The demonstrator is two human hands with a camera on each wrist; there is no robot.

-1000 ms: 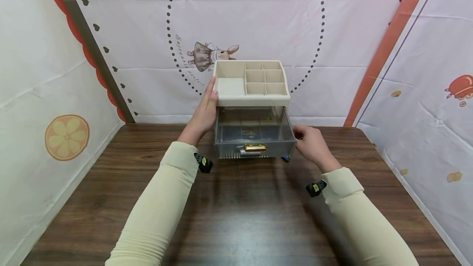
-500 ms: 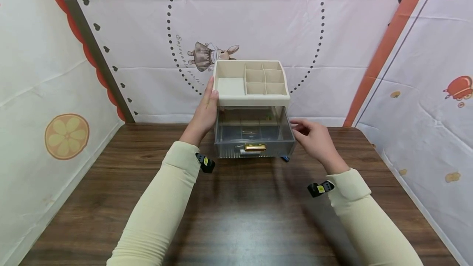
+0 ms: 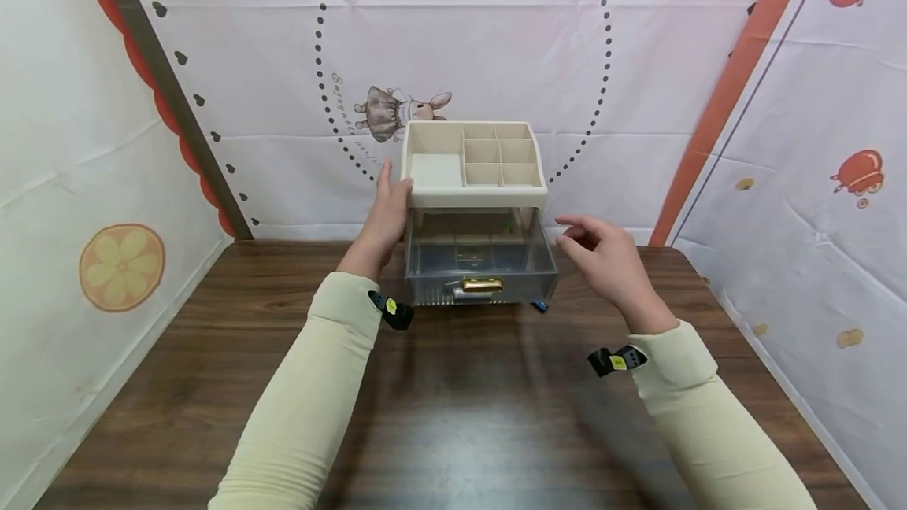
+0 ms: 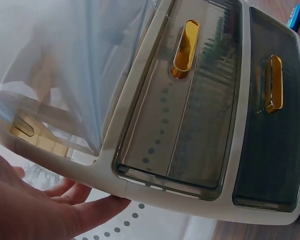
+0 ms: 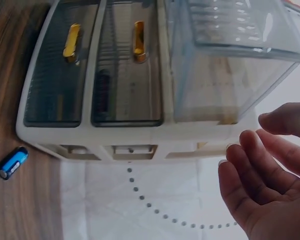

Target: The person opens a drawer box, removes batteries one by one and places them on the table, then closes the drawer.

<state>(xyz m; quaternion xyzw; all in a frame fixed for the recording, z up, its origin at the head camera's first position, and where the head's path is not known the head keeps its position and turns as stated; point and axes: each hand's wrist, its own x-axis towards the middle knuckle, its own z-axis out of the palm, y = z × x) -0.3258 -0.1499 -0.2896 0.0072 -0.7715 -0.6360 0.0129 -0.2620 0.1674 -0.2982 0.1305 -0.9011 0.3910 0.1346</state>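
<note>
A cream desktop organizer [image 3: 478, 197] stands at the back of the table, with an open divided tray on top. Its upper clear drawer [image 3: 434, 288] is pulled out and has a gold handle [image 3: 483, 285]. My left hand [image 3: 383, 223] rests against the organizer's left side; in the left wrist view its fingertips touch the cream edge. Just right of the pulled-out drawer, my right hand [image 3: 605, 258] hovers with loosely bent fingers, holding nothing. The right wrist view shows a gap between these fingers [image 5: 250, 170] and the organizer.
Two lower smoky drawers, a middle one [image 5: 125, 90] and a bottom one [image 5: 57, 85], are pushed in. A small blue cylinder, like a battery [image 5: 12, 163], lies on the wooden table [image 3: 453, 415] near the organizer's base. A printed cloth [image 3: 482, 46] hangs behind.
My right hand has drawn back rightward from the drawer's side, its fingers loosening. The left hand stays at the organizer's left side. The drawer remains pulled out, and the head view has shifted slightly.
</note>
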